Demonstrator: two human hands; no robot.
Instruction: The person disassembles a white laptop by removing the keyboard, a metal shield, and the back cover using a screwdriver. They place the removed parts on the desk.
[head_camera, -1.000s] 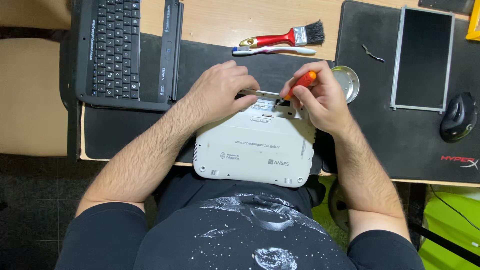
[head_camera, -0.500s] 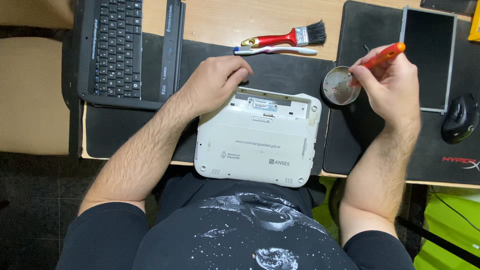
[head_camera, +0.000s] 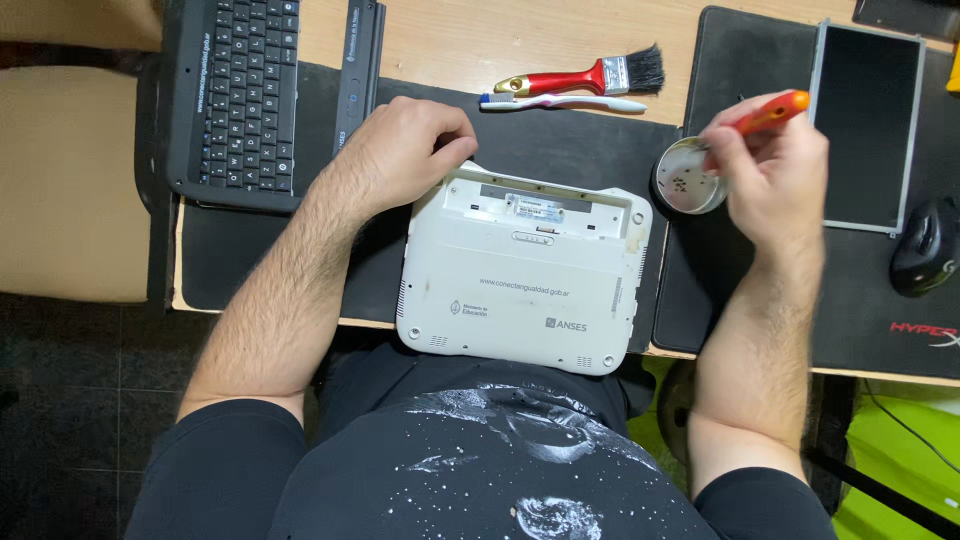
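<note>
A small white laptop (head_camera: 520, 290) lies upside down on a black mat, its near edge over the desk edge. My left hand (head_camera: 405, 150) rests on its far left corner, fingers curled, holding it still. My right hand (head_camera: 765, 165) grips a screwdriver with an orange handle (head_camera: 772, 112) over a small round metal dish (head_camera: 685, 180) with several tiny screws in it, just right of the laptop.
A black keyboard (head_camera: 240, 90) and a long black part (head_camera: 358, 70) lie at the far left. A red-handled paintbrush (head_camera: 590, 77) and a toothbrush (head_camera: 560, 102) lie beyond the laptop. A dark screen panel (head_camera: 865, 125) and a black mouse (head_camera: 925, 245) sit on the right mat.
My right hand left the laptop's far edge with the screwdriver and moved right to the metal dish, then dipped down over it. My left hand stayed on the laptop.
</note>
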